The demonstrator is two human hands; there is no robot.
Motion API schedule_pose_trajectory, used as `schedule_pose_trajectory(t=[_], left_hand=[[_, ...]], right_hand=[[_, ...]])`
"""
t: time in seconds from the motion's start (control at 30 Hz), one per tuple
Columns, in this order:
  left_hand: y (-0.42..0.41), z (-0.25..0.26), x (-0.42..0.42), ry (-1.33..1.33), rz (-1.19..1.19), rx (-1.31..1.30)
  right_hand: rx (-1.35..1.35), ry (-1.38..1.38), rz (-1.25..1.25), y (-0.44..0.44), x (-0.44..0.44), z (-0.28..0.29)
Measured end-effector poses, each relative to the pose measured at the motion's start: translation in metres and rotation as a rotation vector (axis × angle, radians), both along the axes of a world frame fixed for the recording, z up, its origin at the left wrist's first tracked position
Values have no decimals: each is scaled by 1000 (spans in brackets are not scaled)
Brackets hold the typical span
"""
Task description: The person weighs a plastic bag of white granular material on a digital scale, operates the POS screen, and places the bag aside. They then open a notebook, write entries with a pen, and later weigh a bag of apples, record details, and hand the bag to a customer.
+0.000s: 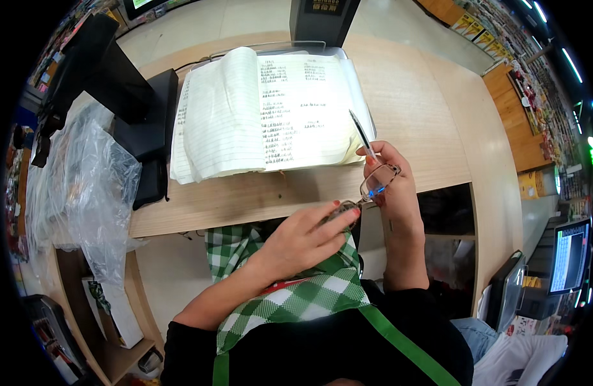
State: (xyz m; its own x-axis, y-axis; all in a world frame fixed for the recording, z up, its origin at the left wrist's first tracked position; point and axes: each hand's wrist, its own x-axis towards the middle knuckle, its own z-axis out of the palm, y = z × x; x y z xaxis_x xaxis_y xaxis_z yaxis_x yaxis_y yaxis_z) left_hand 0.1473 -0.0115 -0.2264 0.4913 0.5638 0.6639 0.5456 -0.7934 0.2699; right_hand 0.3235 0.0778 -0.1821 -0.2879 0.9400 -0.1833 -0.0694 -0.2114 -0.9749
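Note:
A pair of eyeglasses (379, 183) is held in front of my body, just off the desk's near edge. My right hand (397, 183) grips one side of the frame, with a pen (360, 126) also between its fingers. The pen's tip points away, over the right page of an open notebook. My left hand (303, 236) has its fingers on the other lens, which they partly cover. The notebook (301, 140) lies open on the desk, with handwriting on its ruled pages. One loose leaf curls up near its middle.
The light wood desk (412, 111) carries a black stand (142, 101) at left, beside crumpled clear plastic bags (94, 178). A dark upright box (323, 21) stands behind the notebook. A monitor (569, 258) is at far right, and a checked green apron (296, 299) covers my lap.

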Motion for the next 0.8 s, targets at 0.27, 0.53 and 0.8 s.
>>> schedule_pose_trajectory(t=[0.27, 0.53, 0.8], left_hand=[[10, 3, -23, -166, 85, 74], [5, 20, -45, -690, 186, -465], [-10, 37, -38, -899, 272, -866]], right_hand=[[-62, -57, 161, 1, 3, 6], [-11, 241, 145, 3, 3, -2], [334, 335, 413, -4, 4, -4]])
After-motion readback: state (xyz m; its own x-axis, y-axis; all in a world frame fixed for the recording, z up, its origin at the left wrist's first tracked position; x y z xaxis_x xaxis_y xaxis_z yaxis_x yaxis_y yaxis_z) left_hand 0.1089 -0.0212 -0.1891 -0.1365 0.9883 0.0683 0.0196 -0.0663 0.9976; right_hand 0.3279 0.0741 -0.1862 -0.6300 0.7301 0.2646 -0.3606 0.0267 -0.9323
